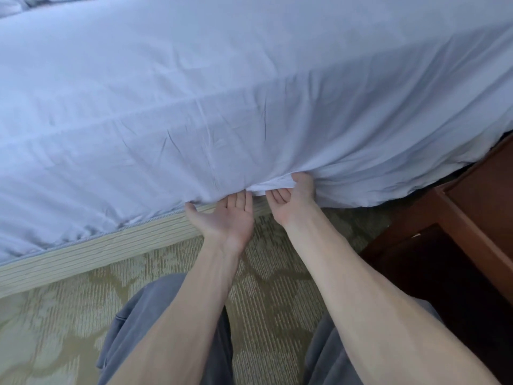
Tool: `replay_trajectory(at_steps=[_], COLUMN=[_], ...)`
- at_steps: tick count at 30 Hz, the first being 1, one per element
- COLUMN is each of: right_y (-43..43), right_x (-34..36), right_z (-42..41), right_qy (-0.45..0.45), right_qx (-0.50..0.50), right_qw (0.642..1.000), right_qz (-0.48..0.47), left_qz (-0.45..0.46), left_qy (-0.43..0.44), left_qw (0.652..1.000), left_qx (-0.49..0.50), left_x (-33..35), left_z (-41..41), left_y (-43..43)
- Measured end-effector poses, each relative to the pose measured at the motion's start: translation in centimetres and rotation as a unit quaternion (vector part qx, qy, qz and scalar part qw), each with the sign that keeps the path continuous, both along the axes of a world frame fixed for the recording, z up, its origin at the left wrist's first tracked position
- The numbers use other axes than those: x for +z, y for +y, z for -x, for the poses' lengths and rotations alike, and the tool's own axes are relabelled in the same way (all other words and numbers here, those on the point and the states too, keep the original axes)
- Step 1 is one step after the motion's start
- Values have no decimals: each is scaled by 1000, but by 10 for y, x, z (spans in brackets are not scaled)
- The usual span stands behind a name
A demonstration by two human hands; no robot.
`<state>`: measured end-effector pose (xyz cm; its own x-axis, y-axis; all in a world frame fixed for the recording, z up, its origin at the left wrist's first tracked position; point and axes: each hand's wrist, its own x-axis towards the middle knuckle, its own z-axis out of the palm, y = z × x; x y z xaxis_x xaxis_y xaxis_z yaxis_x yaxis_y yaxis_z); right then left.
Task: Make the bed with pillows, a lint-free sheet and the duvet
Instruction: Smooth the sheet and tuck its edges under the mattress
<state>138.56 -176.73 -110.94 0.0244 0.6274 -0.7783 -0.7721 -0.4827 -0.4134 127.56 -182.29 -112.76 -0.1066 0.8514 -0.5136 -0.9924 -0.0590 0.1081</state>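
Far left, top corner: bunched bedding [14, 4], rumpled, same pale blue-white; can't tell which piece it is. The sheet [249, 79] covers the whole bed top, thin woven cotton, mostly flat, with faint fold lines and a few sharp creases. It drapes over the near edge and hangs down the side. Below it on the left is the bed base [83, 254], beige ribbed fabric with a corded seam along the top. The carpet [69, 315] is low-pile, olive and cream, with a curved lattice pattern. My grey trousers [138, 315] are soft and matte.

Left grip [227, 218]: palm up, spread, fingers [240, 200] straight, tips touching the sheet's hanging hem where it meets the base. It holds nothing.

Right grip [291, 202]: just beside the left, palm up, pinching a fold of the sheet hem. Thumb [302, 179] lies on top, fingers curl underneath. Cloth puckers into radiating wrinkles around the pinch.

Far right: nightstand [477, 207], dark red-brown wood, smooth, square edges, close to the bed corner.
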Motion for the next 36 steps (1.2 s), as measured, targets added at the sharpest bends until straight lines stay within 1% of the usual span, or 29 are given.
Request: replay_trajectory(at_steps=[3, 6, 12, 17, 21, 23, 28, 30, 33, 36], right_y=[-5, -2, 12, 17, 21, 19, 16, 20, 24, 25], right_x=[6, 7, 4, -1, 4, 5, 3, 2, 0, 2], right_z=[-5, -6, -10, -18, -32, -36, -28, -27, -28, -30], right_qy=[50, 105, 148, 134, 96, 93, 130, 129, 120, 115], right_qx=[-30, -35, -39, -5, 54, 36, -34, -42, -52, -42], right_qw=[998, 992, 982, 985, 990, 991, 983, 981, 981, 982], right_qz=[-27, -68, -107, -107, -93, -92, -126, -136, -141, -142], left_qz=[-9, -22, -33, -81, -52, -45, -37, -32, -26, -49], left_qy=[-15, -34, -30, -48, -70, -75, -70, -71, -65, -68], left_qw=[1000, 999, 997, 995, 996, 996, 997, 997, 996, 996], left_qx=[9, 30, 68, 32, 14, 15, 18, 19, 49, 42], left_x=[-3, -6, -8, -10, -10, -11, -17, -16, -10, -8], left_z=[-3, -6, -14, -8, -15, -20, -27, -30, -37, -39], left_y=[7, 19, 44, 33, 19, 21, 32, 40, 53, 55])
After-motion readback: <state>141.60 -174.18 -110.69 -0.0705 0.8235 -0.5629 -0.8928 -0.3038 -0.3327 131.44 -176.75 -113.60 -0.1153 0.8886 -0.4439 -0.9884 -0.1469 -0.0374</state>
